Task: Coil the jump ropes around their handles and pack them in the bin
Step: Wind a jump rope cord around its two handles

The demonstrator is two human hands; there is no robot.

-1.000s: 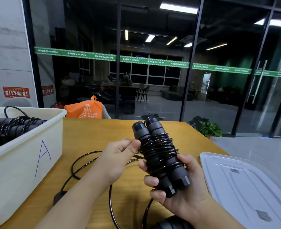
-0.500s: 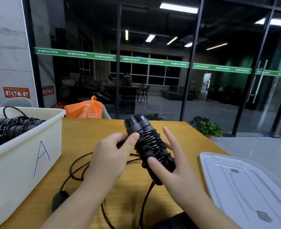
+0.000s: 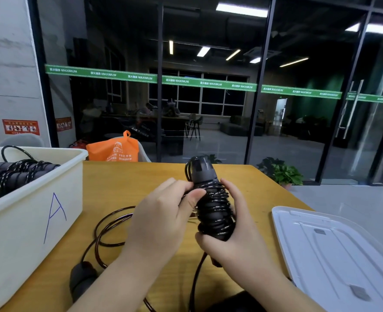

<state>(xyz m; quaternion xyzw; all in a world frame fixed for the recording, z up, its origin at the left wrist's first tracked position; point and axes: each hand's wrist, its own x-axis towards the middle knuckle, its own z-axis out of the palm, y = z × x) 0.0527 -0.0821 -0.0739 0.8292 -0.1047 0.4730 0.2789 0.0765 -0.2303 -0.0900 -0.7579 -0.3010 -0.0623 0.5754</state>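
Your right hand (image 3: pixel 238 242) grasps the jump rope bundle (image 3: pixel 213 208) from below and from the right, thumb and fingers curled round its lower half; the bundle stands nearly upright above the wooden table (image 3: pixel 123 179), its handle tops pointing away from you and black cord wound round the middle. Your left hand (image 3: pixel 161 219) is closed on the bundle's upper left side, the thumb pressing against the coils; whether it also pinches a strand of cord cannot be told. A loose length of the cord (image 3: pixel 109 228) loops over the table to the left of your hands, and a strand drops from the bundle's foot toward the lower edge of the view; a dark handle-like shape (image 3: pixel 82 280) lies on the table near your left forearm. The white bin (image 3: pixel 39 217), marked with a blue letter A, sits at the left edge of the table; coiled ropes (image 3: pixel 12 174) already lie inside it. A white lid (image 3: pixel 334 251) rests flat at the right; an orange bag (image 3: pixel 114 149) stands behind the table's far edge.
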